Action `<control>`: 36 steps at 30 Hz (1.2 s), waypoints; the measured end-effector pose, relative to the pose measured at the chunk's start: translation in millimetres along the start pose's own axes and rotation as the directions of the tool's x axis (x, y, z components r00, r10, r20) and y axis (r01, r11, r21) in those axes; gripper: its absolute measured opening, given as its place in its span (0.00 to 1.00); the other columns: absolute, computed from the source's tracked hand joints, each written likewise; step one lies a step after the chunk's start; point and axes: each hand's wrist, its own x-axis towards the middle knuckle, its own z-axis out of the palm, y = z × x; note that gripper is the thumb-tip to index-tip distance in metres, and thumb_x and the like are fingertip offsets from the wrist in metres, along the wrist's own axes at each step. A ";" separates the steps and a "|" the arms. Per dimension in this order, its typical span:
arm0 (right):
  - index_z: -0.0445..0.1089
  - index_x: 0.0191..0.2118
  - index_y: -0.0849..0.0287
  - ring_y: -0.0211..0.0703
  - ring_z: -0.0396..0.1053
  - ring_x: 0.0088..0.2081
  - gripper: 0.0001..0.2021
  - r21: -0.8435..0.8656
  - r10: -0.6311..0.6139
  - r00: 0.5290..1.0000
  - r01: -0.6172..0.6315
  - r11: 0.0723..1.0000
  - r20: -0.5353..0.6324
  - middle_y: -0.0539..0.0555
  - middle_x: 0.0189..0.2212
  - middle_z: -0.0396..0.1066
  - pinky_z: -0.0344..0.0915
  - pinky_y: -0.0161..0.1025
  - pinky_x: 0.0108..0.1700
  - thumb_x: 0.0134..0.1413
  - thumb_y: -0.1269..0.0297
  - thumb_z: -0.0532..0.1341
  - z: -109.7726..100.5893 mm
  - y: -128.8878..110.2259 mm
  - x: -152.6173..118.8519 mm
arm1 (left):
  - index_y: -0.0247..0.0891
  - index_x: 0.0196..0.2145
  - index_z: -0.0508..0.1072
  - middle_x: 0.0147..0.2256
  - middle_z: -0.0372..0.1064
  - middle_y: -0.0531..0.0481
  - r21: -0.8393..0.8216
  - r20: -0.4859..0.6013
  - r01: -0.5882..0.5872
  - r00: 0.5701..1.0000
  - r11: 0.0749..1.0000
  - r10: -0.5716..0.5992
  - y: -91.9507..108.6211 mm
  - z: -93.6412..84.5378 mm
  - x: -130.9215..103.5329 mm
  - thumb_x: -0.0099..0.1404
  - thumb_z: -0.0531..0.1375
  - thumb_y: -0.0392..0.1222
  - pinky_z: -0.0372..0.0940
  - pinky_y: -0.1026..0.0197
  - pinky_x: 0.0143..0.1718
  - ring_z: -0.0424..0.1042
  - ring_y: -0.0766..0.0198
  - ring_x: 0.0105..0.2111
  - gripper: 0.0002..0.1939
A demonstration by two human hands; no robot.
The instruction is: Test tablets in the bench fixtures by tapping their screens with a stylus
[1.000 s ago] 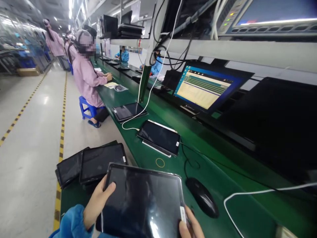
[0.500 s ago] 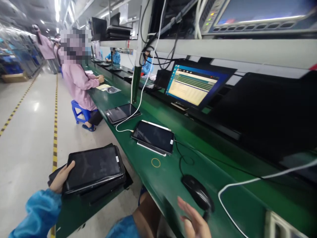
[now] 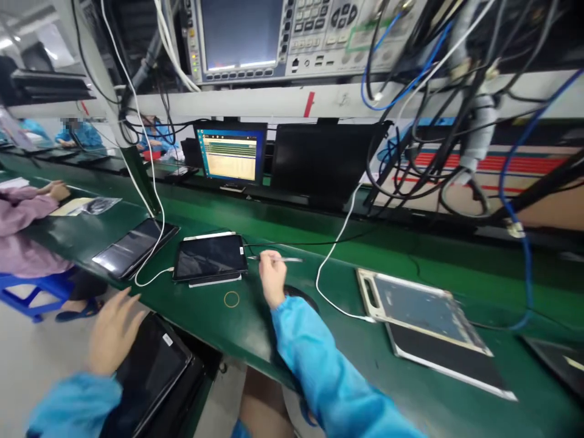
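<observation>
In my right hand (image 3: 272, 277) is a thin silvery pen-like stick (image 3: 292, 260), gripped between closed fingers; its exact kind is too small to tell. The hand is just right of a tablet (image 3: 210, 257) with a white cable plugged into its left side. Behind my right wrist a black mouse (image 3: 303, 297) is partly hidden. My left hand (image 3: 112, 334), fingers spread, is over the left part of a stack of black tablets (image 3: 152, 365) at the lower left; whether it touches the top one I cannot tell.
Another tablet (image 3: 132, 246) lies to the left, near a co-worker's pink sleeve (image 3: 27, 204). A yellow rubber band (image 3: 232, 298) is on the green bench. A cream-framed plate (image 3: 415, 301) lies to the right. White cable (image 3: 340, 234) crosses the bench before a lit monitor (image 3: 230, 152).
The view has swung right. My left hand has let go of the tablet stack's edge. My right hand has reached forward over the bench and now grips the silvery stick.
</observation>
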 end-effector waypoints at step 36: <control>0.64 0.31 0.58 0.37 0.61 0.22 0.11 -0.257 -0.055 0.998 0.059 0.965 0.023 0.45 0.19 0.62 0.58 0.34 0.26 0.52 0.54 0.57 40.0 101.5 62.8 | 0.39 0.60 0.62 0.60 0.59 0.44 -0.139 0.103 -0.304 0.942 0.942 0.319 99.4 125.4 102.3 0.70 0.49 0.45 0.43 0.45 0.62 0.57 0.52 0.60 0.23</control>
